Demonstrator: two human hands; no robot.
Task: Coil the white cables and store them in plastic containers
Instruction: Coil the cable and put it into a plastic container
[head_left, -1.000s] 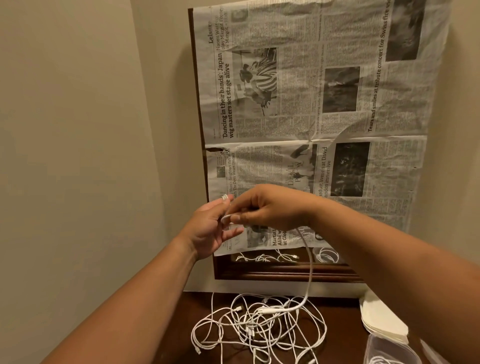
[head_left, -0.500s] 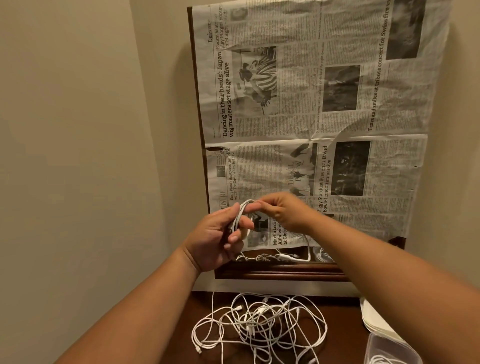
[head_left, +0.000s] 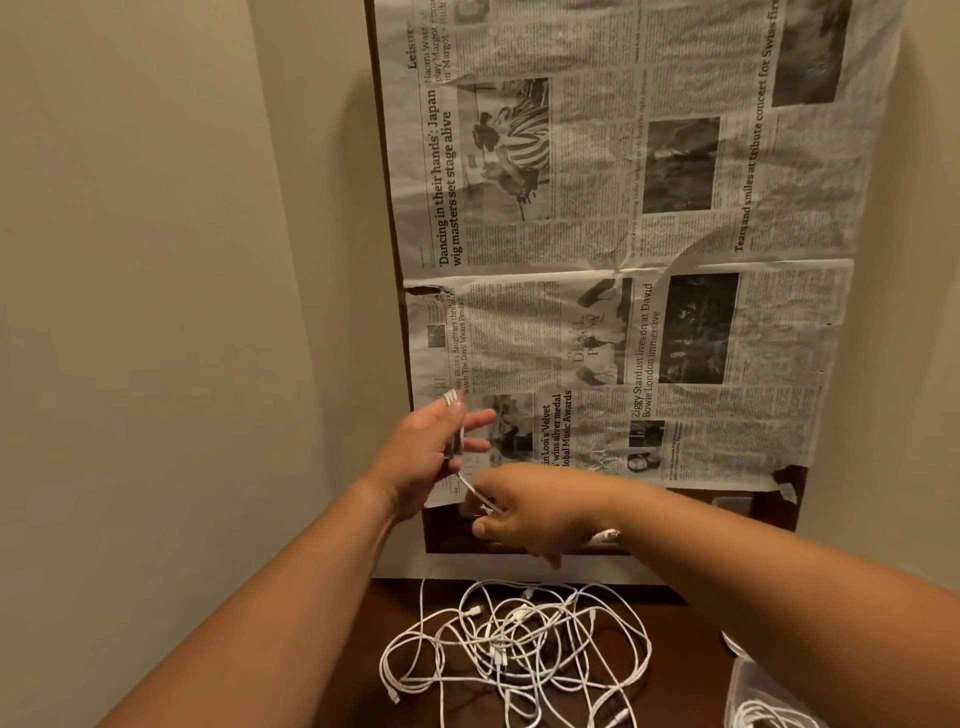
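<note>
Left hand (head_left: 428, 449): raised in front of the newspaper, palm turned toward the right; it grips the gathered loops of one cable against the palm, the index and middle fingers (head_left: 485, 417) reaching out fairly straight past the bundle
Right hand (head_left: 535, 512): lower than the left and just beside it, back toward the camera, fingers curled; its fingertips pinch the free strand of the same cable where it leaves the left hand
Held cable (head_left: 451, 399): white, folded into several narrow loops whose tops stand above the left hand; one strand runs down and to the right, straight into the right hand's pinch; where its far end lies cannot be told
Loose cables (head_left: 519, 636): a tangled white heap lying on the surface below both hands, apart from them, several connector ends showing
Plastic container (head_left: 748, 686): clear, at the lower right corner, partly cut by the picture's edge; a coiled white cable (head_left: 761, 719) lies inside
Surface (head_left: 685, 675): dark brown wood, carrying the heap and the container
Newspaper (head_left: 623, 249): crumpled sheets covering most of a dark wooden frame (head_left: 444, 538) that leans at the wall behind the surface
</note>
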